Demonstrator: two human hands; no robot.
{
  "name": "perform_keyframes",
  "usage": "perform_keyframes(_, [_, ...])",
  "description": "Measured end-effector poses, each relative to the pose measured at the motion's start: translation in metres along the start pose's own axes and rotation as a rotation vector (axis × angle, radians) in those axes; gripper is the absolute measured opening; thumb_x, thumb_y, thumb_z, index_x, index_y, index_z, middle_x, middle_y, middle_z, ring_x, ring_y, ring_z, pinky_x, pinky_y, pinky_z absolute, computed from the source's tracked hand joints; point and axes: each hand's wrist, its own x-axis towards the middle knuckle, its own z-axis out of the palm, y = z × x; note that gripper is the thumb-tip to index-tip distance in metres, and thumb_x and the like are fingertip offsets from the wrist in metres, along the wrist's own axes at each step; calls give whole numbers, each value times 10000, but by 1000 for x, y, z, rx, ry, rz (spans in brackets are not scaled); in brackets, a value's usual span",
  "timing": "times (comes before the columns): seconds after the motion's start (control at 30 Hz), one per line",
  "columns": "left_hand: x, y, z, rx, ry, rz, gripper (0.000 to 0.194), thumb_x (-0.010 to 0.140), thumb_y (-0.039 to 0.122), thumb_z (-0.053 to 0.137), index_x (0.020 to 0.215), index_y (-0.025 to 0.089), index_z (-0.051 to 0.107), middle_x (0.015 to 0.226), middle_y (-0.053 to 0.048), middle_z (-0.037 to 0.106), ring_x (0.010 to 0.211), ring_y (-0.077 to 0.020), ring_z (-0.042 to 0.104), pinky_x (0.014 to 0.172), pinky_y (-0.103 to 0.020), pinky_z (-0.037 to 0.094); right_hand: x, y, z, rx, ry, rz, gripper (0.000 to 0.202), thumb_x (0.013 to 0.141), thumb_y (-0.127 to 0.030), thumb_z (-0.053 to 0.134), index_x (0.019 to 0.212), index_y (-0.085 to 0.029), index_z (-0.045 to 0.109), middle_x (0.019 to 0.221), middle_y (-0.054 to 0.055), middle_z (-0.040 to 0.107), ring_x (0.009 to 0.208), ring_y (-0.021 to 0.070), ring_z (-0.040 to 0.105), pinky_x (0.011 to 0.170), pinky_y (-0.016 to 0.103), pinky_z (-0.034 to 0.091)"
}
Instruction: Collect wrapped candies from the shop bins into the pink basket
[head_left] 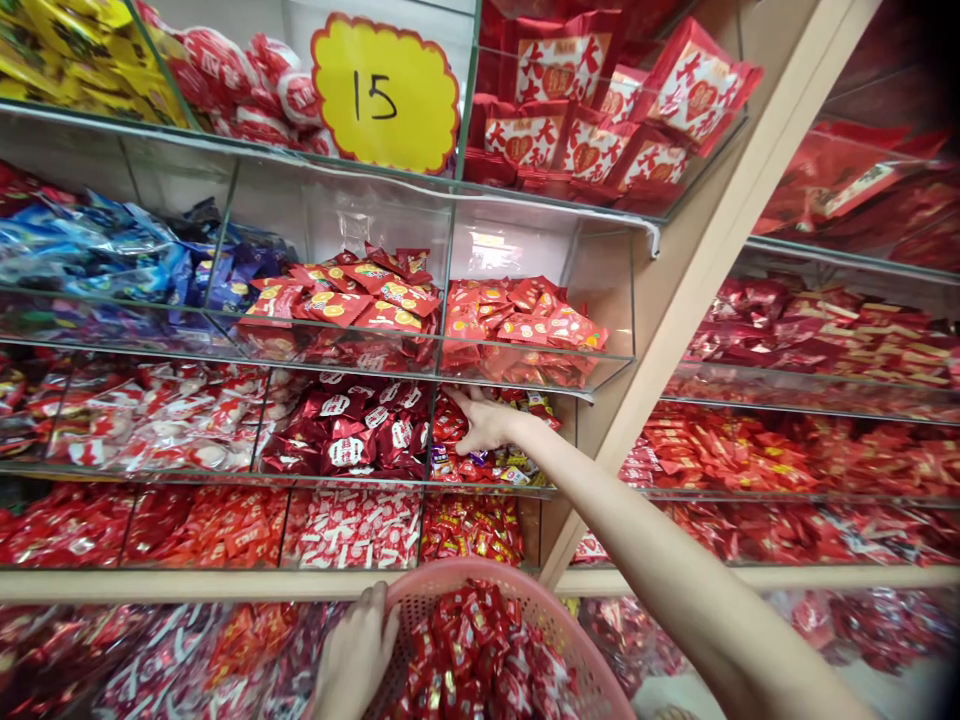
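My left hand [355, 645] grips the left rim of a pink perforated plastic basket [551, 606], its thumb inside and fingers over the edge. Red wrapped candies [480, 655] are heaped in the basket. My right hand [482, 424] reaches into a clear compartment on the shelf, with thumb and fingers apart over mixed small candies [514, 468] in red, purple and yellow wrappers. Some of its fingertips lie against the red-wrapped pieces at the back left, and whether they touch cannot be made out. Dark red packets [349, 425] fill the compartment to the left.
Clear dividers and shelf lips edge the compartments. Above my right hand is a shelf of red orange-print packets [517, 310]. A slanting wooden post [660, 330] stands to the right. A yellow price sign [385, 93] reads 15. Bagged candies [172, 655] lie below the wooden ledge [187, 585].
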Motion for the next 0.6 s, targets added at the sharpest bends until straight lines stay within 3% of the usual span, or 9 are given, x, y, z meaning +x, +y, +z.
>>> perform_keyframes(0.17, [-1, 1, -3, -9, -21, 4, 380, 886, 291, 235, 1146, 179, 489, 1151, -110, 594, 938, -178, 618, 729, -267, 468, 3, -10, 6, -114, 63, 70, 1106, 490, -372, 746, 1406, -249, 137, 1482, 151, 75, 1296, 395, 227, 929, 477, 394])
perform_keyframes(0.4, [-1, 1, -4, -23, -38, 6, 380, 887, 296, 221, 1141, 177, 476, 1130, -110, 603, 930, -181, 619, 718, -269, 464, 3, 1, 2, -39, 84, -64, 898, 591, -369, 688, 1367, -233, 255, 1457, 160, 184, 1161, 329, 463, 877, 399, 438])
perform_keyframes(0.6, [-1, -1, -1, -21, -20, 14, 385, 885, 283, 224, 1154, 174, 476, 1121, -104, 609, 944, -174, 614, 747, -269, 460, 7, -6, 10, -160, 129, 14, 945, 554, -343, 720, 1366, -241, 247, 1440, 167, 202, 1250, 399, 307, 846, 465, 449])
